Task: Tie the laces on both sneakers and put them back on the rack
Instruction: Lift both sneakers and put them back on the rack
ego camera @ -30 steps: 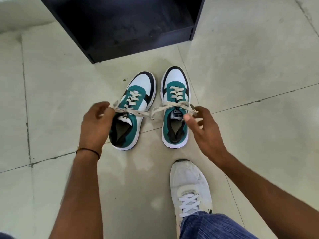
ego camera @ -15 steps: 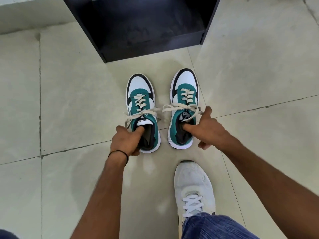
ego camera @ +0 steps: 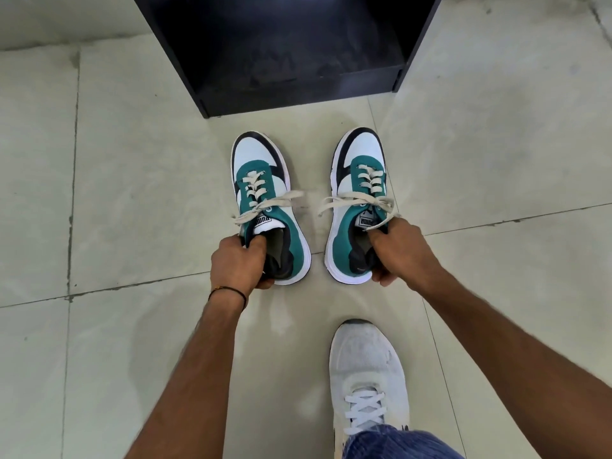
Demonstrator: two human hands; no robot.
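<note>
Two teal, white and black sneakers stand side by side on the tiled floor, toes pointing at the rack. My left hand (ego camera: 240, 261) grips the heel collar of the left sneaker (ego camera: 265, 180), fingers tucked inside the opening. My right hand (ego camera: 399, 251) holds the right sneaker (ego camera: 359, 160) the same way. Cream laces on both are tied in bows with loops lying sideways. The black rack (ego camera: 298, 94) is just beyond the toes, its bottom shelf bare and dusty.
My own white shoe (ego camera: 364, 369) and a blue jeans leg (ego camera: 397, 443) are at the bottom right. Pale floor tiles with dark grout lines surround the sneakers. A black band circles my left wrist.
My hands left the laces and closed on the heel openings of both sneakers. The left sneaker has been straightened, and the pair now sits a bit wider apart.
</note>
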